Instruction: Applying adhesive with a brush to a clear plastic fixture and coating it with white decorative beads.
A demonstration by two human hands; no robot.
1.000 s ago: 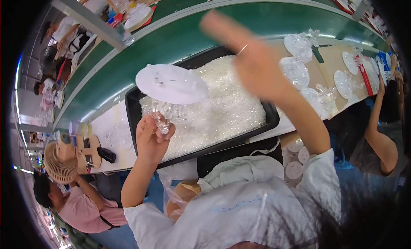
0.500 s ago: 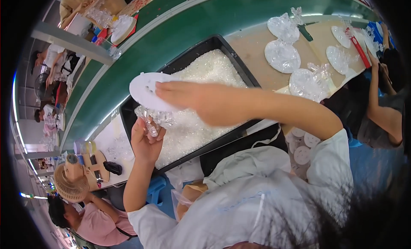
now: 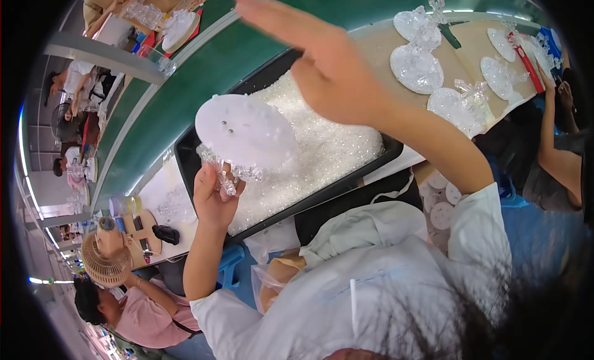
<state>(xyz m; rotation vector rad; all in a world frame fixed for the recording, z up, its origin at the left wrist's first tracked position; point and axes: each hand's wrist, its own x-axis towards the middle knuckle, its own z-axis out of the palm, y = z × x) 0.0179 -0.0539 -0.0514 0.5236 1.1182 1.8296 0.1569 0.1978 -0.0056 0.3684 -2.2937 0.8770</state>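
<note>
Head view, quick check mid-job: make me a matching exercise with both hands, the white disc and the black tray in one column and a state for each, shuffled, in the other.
Column one
1. left hand
2. right hand
3. white disc
4. black tray

Column two
A. open, holding nothing
B. filled with clear granules
C. fingers closed around a clear piece
D. round, marked with small dark spots

Right pairs: 1-C, 2-A, 3-D, 4-B

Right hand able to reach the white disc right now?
Probably yes: the right hand looks empty, and nothing shows between it and the white disc, which the left hand holds by clear plastic beneath.
</note>
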